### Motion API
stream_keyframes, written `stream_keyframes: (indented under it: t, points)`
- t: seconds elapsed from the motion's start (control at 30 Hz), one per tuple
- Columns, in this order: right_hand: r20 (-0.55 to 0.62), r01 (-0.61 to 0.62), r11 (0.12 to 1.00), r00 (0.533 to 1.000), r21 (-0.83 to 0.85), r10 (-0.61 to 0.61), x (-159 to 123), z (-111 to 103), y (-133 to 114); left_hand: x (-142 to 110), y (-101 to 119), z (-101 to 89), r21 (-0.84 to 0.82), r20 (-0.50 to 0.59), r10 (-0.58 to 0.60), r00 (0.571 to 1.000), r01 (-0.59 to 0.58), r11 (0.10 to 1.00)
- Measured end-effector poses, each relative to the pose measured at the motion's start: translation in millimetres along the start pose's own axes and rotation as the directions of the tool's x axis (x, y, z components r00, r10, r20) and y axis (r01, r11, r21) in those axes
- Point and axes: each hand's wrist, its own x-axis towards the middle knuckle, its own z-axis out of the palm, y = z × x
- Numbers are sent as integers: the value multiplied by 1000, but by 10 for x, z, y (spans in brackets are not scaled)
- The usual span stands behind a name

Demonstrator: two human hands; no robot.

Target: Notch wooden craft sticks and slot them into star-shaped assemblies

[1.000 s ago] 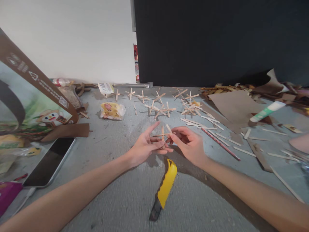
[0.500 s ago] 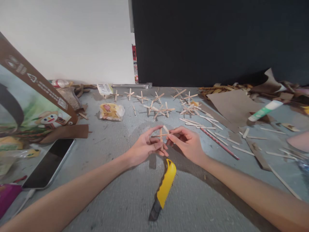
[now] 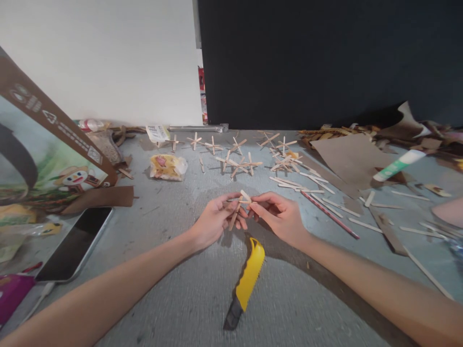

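Note:
Between the thumb and fingers of my left hand is a wooden craft-stick cross, its longer stick tilted. My right hand is closed in a pinch at the cross's right side, on a pale craft stick whose upper end sticks out. Whether that pale stick is fixed to the cross I cannot tell. Both hands are just above the grey surface, fingertips close together. A yellow utility knife lies below them, its dark end toward me.
Several finished stick crosses stand at the back. Loose craft sticks and a red-striped pencil lie right, near a glue stick and cardboard. Leftward are a phone, a wrapped snack and a printed bag.
The cross in my left hand has turned from nearly upright to a slant, its lower end swinging left. The pale stick now leans further left, and my right hand has shifted slightly left.

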Motion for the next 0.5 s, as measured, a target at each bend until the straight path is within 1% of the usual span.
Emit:
stream_keyframes:
  t: [0.13,0.3,0.5]
  points:
    - [2,26,1000,1000,-1,-26,-15,4,16,-1,7,-3,21,-6,9,1000,-9,1000]
    - [-27,45,999,999,-6,-45,-19,17,30,-41,80,36,107,-45,-49,998,54,993]
    - [-22,56,998,998,7,-56,-3,11,45,-38,82,77,49,-121,-42,992,48,998]
